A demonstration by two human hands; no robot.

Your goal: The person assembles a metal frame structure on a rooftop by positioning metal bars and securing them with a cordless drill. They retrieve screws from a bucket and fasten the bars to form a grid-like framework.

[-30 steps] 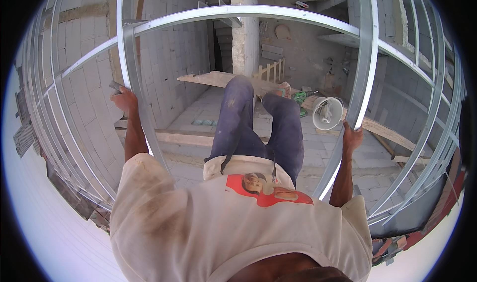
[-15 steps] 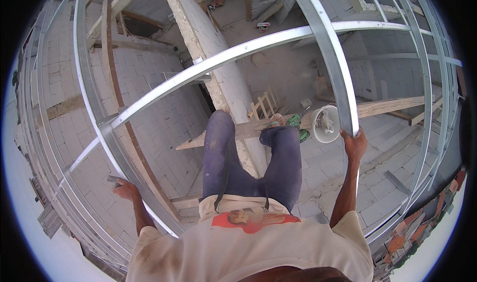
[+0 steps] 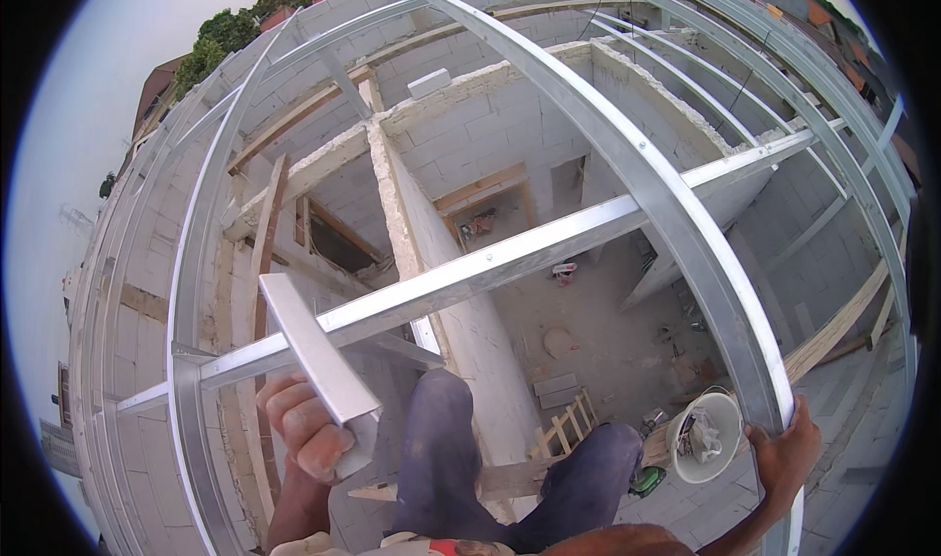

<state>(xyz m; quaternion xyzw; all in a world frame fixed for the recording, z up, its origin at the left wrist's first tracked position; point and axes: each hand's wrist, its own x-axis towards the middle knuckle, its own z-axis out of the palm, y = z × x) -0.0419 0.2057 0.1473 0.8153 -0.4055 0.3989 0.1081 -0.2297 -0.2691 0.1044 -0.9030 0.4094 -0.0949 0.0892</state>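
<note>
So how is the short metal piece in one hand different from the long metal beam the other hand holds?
The short loose silver metal channel piece is held free in the left hand, while the long silver metal frame beam is fixed into the roof frame, with the right hand gripping it. The short piece ends just above the hand; the beam runs far across the picture. The short piece crosses in front of a crossbar; the beam joins one. Both are pale, shiny metal.

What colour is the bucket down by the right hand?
White bucket, seen in the head view, just left of the right hand.
</note>
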